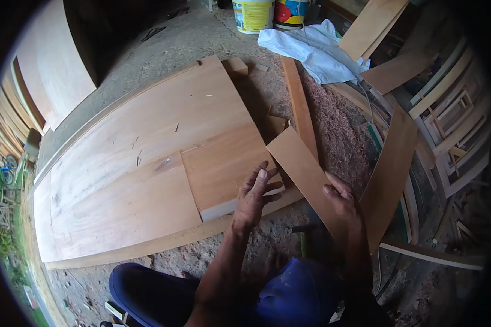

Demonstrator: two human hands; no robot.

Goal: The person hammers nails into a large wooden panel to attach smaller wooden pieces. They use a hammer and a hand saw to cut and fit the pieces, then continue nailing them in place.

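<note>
My right hand [343, 200] grips a thin, narrow plywood strip [299, 166], thumb on its upper face; the strip slants up to the left. Beside it my left hand [251, 201] is raised, its fingers apart and the thumb near the index fingertip; I make out nothing in it. Under that hand is the near right corner of a large wooden panel [109, 191], where a darker rectangular plywood piece [218, 171] lies with a pale front edge. Several thin dark nails [139, 158] are scattered over the panel.
Another plywood strip [390, 174] leans at my right, near stacked wooden frames [453, 122]. Wood shavings [338, 122] cover the floor beside a long batten [300, 106]. A white sack [316, 52] and a yellow bucket [252, 16] are farther back. Tall boards [54, 60] stand at left.
</note>
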